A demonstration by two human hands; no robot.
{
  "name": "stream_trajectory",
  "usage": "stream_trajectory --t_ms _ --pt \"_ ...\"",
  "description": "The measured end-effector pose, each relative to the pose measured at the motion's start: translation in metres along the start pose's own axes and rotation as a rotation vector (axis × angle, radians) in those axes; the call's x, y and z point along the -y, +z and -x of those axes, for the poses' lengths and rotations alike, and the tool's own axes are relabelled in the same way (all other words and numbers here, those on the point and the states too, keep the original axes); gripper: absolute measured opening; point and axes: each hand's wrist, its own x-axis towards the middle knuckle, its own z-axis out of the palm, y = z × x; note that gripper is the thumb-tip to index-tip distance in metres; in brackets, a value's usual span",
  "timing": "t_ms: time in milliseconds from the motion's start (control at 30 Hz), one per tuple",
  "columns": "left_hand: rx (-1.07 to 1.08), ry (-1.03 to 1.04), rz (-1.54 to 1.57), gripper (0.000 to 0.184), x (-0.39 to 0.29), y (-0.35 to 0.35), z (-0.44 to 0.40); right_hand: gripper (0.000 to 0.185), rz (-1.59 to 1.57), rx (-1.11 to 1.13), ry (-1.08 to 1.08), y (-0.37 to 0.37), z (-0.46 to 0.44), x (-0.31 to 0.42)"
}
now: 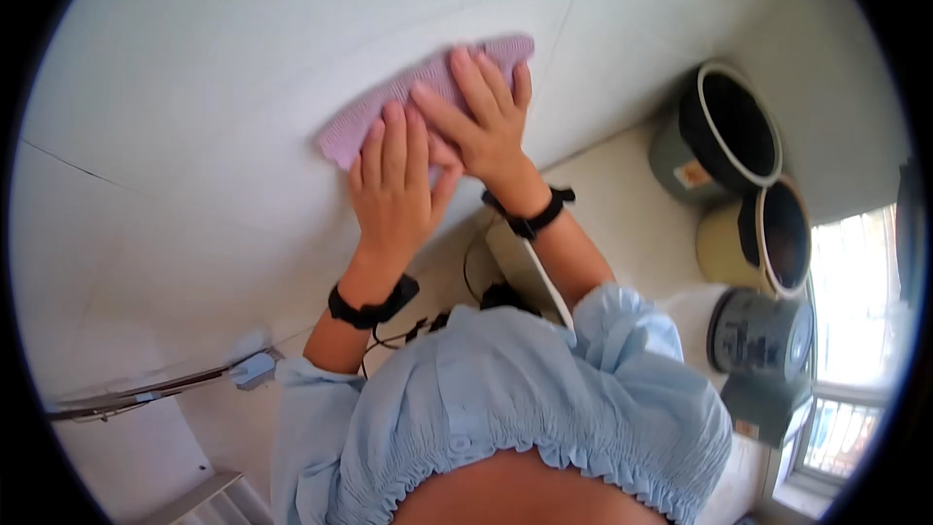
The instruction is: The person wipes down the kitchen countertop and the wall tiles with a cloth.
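Note:
A folded pinkish-purple cloth lies slantwise against the white wall, its upper right end reaching past my fingers. My left hand holds the lower left part of the cloth to the wall, fingers stretched out side by side on it and thumb toward the right hand. Higher up, my right hand presses the right part of the cloth, with its fingers extended and slightly spread. The palm sides and anything under the cloth are hidden. Black bands circle both wrists.
Right of me stand a grey-green bin and a yellowish bin, both dark inside. A round blue-grey container and a grey box stand by the window. Cables lie below my hands; a rail runs at left.

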Motion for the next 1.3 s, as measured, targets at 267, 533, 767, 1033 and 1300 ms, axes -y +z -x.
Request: stream_trajectory --t_ms 267,533,767,1033,1300 --pt "0.047 0.125 0.127 0.030 -0.030 -0.001 0.006 0.044 -0.228 0.163 0.179 -0.043 0.073 -0.051" --pt "-0.068 0.097 0.318 0.030 -0.037 0.007 -0.024 0.034 -0.375 0.307 0.577 -0.071 0.087 -0.067" --pt "0.298 0.179 0.372 0.032 -0.054 0.039 -0.013 0.023 -0.369 0.371 0.767 -0.128 0.107 -0.040" --pt "0.943 0.466 0.823 0.017 -0.084 0.054 0.046 0.021 -0.048 0.573 1.145 -0.218 0.145 0.057" --pt "1.020 0.727 1.016 0.019 -0.143 0.066 0.053 0.021 0.151 0.360 1.682 -0.263 0.173 0.094"
